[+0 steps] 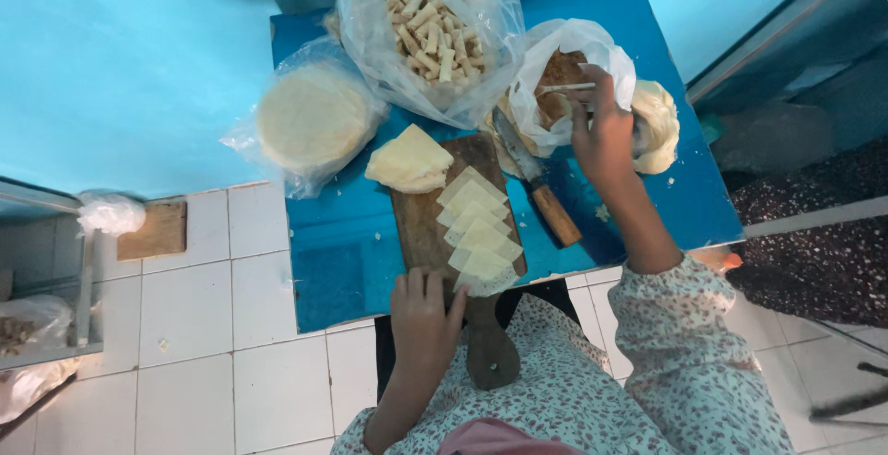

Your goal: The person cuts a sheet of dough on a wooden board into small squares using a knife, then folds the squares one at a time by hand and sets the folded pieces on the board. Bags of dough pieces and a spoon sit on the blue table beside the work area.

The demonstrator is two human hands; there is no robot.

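A dark wooden cutting board [421, 224] lies on a blue table [342, 279], with several pale dough wrappers [476, 224] fanned out on it. My left hand [425, 312] rests on the near end of the board, fingers curled over its edge. My right hand [601, 136] reaches into a white plastic bag of brown filling [560, 71] and grips a thin spoon handle [566, 88]. A stack of folded wrappers [410, 161] sits at the board's far corner. A wooden-handled knife [536, 182] lies beside the board.
A clear bag of small rolled pieces [430, 25] stands at the table's far side. A bagged round stack of wrappers [313, 117] lies at the far left. A pale lump [659, 122] sits at the right. White tiled floor [213, 325] lies left of the table.
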